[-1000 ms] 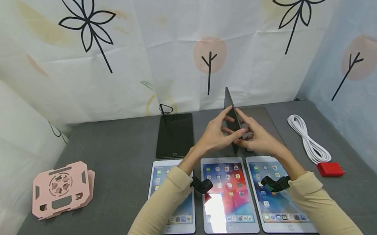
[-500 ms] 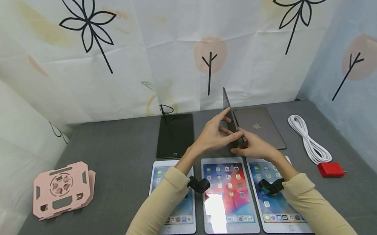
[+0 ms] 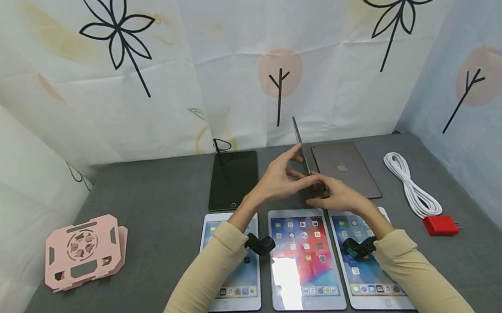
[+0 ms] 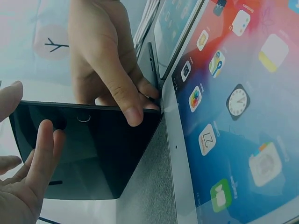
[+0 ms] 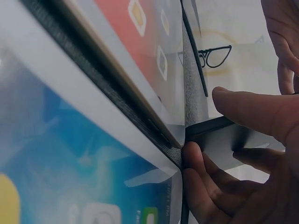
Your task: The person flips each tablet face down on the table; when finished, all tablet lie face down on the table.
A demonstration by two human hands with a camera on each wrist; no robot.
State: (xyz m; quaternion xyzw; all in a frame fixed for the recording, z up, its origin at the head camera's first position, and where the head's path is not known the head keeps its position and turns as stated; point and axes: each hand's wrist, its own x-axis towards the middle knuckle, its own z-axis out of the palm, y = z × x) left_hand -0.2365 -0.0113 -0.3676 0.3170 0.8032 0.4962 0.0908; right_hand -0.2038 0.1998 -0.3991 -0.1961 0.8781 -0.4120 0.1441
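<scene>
A thin dark tablet [image 3: 298, 134] stands on edge between my hands, its dark screen [image 4: 107, 144] facing left. My left hand [image 3: 276, 180] holds it from the left, forefinger at its upright edge and other fingers bent against the screen side. Low on the tablet, my right hand [image 3: 341, 195] grips a corner; in the left wrist view its thumb [image 4: 122, 95] lies over the screen and its fingers are partly hidden behind. A grey tablet [image 3: 347, 170] with an apple logo lies face down to the right. A black tablet [image 3: 233, 181] lies face up to the left.
Three white tablets with lit screens lie in front under my arms: left [image 3: 242, 276], middle [image 3: 306, 262] and right [image 3: 371, 276]. A coiled white cable [image 3: 410, 184] and red charger [image 3: 440, 225] are on the right. A pink cut-out panel [image 3: 83, 250] stands at left.
The upright tablet has swung and shifted left, now nearly edge-on. My right hand has slid down to its lower corner, uncovering the grey tablet. The left hand has moved slightly left.
</scene>
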